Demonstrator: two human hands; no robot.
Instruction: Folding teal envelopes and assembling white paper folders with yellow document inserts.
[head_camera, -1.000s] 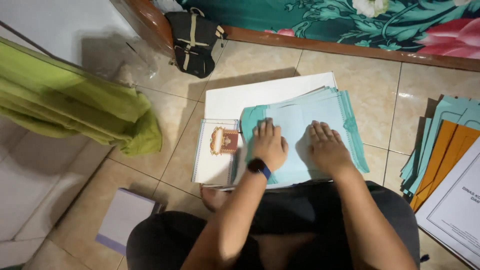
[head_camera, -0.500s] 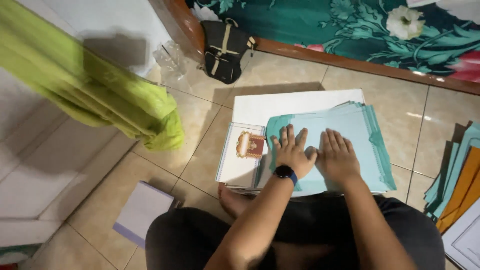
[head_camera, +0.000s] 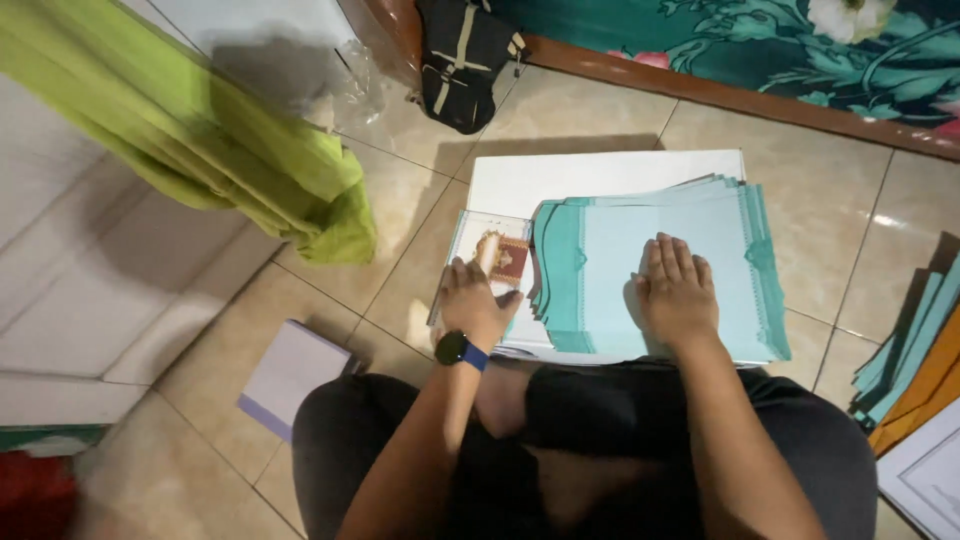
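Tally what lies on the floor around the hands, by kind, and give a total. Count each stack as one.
Teal paper stack under the right hand: 1
White board under it: 1
Decorated card at the left hand: 1
White pad with purple edge: 1
Black bag: 1
Green cloth: 1
Teal and orange folder pile at right: 1
Total: 7
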